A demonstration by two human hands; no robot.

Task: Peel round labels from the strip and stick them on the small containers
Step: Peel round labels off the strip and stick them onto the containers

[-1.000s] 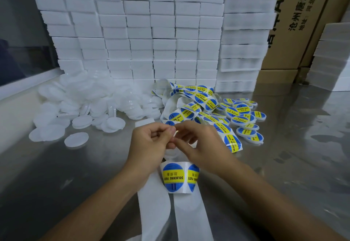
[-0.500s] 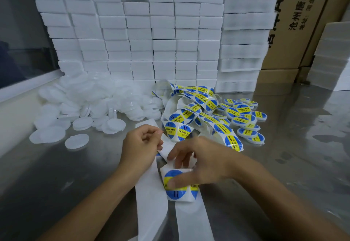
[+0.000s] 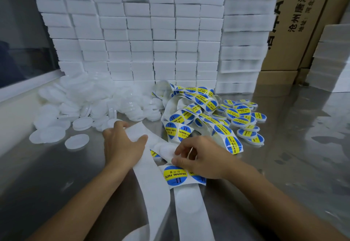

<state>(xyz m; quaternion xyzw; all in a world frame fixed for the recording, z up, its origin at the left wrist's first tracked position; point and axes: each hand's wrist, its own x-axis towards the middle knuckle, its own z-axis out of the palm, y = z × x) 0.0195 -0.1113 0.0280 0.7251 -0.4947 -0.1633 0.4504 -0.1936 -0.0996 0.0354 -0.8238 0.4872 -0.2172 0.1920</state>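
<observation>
I am holding the white strip [image 3: 151, 167] with my left hand [image 3: 121, 146]. My thumb is pressing on top of it and my fingers are curling round its far edge. My right hand [image 3: 198, 157] is pinching the strip too, just above the next round label [image 3: 175, 175], the blue and yellow one. I think I am getting ready to peel that label off.

The little white containers [image 3: 79, 108] are sitting in a heap to my left, near the wall of white foam blocks [image 3: 132, 38]. The ones that already have labels [image 3: 242, 117] are lying in a bunch to my right. The rest of the strip [image 3: 191, 112] is lying in a messy curl between the two piles.

Here is what I think could go wrong. The label could fold and stick to itself, or to my finger, because it is so thin and sticky. It could tear if I am pulling too fast. The long loose tails of the strip are hanging off the near edge of the table [image 3: 284, 165], so their weight could be tugging the strip out of my pinch. The curly part could catch on the finished ones and drag them along.

The table is shiny and smooth, so things are likely sliding easily on it. There is bare table to the right of my right hand and in front of my left arm, so I am having room to move there. The heap on the left is close to my left hand, so a quick reach could knock some away.
</observation>
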